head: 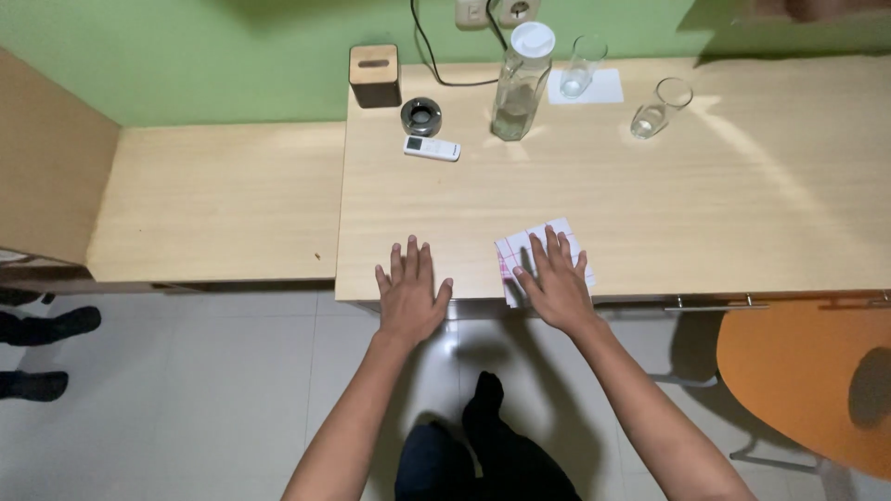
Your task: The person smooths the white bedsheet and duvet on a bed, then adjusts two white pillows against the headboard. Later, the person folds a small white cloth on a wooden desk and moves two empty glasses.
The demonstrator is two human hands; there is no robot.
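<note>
While both palms are lying flat near the front edge of the desk (pixel 742 213), the head camera is looking straight down on them. The right hand (pixel 555 283) is pressing on a folded white cloth (pixel 543 243) with pink checks, fingers spread open and gripping nothing; the cloth is sitting at about five o'clock from the desk's middle, its near corner reaching the edge. The left hand (pixel 409 289) is resting on bare wood just beside it, at nine o'clock from the cloth, fingers likewise splayed and empty.

Farther back, toward twelve o'clock, a water jug (pixel 522 83) with a white lid is standing upright, with one glass (pixel 582 65) on a white paper (pixel 601 85) at its three o'clock and a second glass (pixel 659 108) farther right. A white remote (pixel 432 148), a round dark ashtray (pixel 421 115) and a small wooden box (pixel 375 76) are clustering at the jug's nine o'clock, and a black cable (pixel 436 65) is trailing down from the wall sockets (pixel 497 11).

As a judgement, the cloth is lying so close to the edge that a sliding push toward six o'clock could be dragging it off onto the tiled floor (pixel 204 399). A wide sweep toward twelve o'clock could be knocking the glasses or jug over, since they are standing tall and light. An orange chair (pixel 817 380) is waiting at four o'clock.
</note>
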